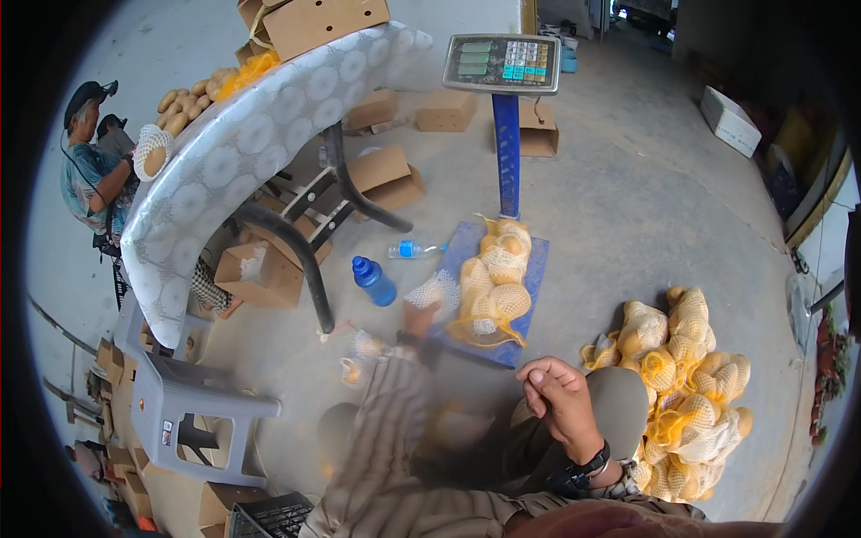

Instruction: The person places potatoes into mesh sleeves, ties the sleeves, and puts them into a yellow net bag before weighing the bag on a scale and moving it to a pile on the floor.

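My left hand (420, 319), blurred, holds a white foam-net sleeve (434, 293) at the left edge of the blue scale platform (541, 259); what the sleeve contains is unclear. On the platform lies an orange mesh bag (491, 329) of tan, potato-like produce in foam nets. My right hand (555, 400) is raised over my right knee, fingers curled together, with nothing visible in them. Beside that knee, similar netted bags (686, 376) are heaped on the floor. Another netted bundle (363, 353) lies left of my left forearm.
The scale's display (501, 64) stands on a blue post (509, 155). A blue bottle (374, 281) and a clear plastic bottle (410, 250) are left of the platform. A covered table (229, 144), grey stool (202, 403) and cardboard boxes (259, 272) stand further left. People (94, 168) are behind the table.
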Motion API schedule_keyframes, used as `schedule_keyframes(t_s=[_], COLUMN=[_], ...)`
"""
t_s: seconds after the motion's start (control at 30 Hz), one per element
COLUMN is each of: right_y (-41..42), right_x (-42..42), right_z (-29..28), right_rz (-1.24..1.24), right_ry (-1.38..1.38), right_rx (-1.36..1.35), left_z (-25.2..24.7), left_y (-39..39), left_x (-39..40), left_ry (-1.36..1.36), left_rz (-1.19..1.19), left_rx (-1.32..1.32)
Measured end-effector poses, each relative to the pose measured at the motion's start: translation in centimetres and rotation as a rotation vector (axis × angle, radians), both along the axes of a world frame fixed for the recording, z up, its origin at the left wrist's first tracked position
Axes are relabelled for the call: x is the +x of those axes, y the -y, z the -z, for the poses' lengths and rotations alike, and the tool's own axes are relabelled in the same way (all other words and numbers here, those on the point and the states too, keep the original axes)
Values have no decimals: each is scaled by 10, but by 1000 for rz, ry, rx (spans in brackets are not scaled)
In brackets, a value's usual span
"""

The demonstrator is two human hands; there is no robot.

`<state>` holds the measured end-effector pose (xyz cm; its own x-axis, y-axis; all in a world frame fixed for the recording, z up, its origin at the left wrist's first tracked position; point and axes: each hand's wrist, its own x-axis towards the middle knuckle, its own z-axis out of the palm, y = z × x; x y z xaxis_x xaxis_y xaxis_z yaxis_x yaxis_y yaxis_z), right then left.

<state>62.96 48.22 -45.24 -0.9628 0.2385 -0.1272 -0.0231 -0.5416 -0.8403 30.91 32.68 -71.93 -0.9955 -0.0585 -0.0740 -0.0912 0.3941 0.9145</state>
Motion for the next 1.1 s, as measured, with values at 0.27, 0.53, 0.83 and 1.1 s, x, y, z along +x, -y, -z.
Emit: schedule_keyframes(t_s=[0.27,0.53,0.83,1.1], right_y=[13,3,2,3], right_x=[-4,-1,3,1], right_z=[-7,1,3,4], right_rz=[-55,-6,6,6], right_ry=[5,10,5,2], right_rx=[-19,38,30,41], left_z=[3,0,-89,-74], left_y=[21,8,55,59], left_x=[8,9,-14,-3], left_ry=[123,99,-87,24], left_rz=[317,370,295,238], left_rx=[83,-121,-201,-45])
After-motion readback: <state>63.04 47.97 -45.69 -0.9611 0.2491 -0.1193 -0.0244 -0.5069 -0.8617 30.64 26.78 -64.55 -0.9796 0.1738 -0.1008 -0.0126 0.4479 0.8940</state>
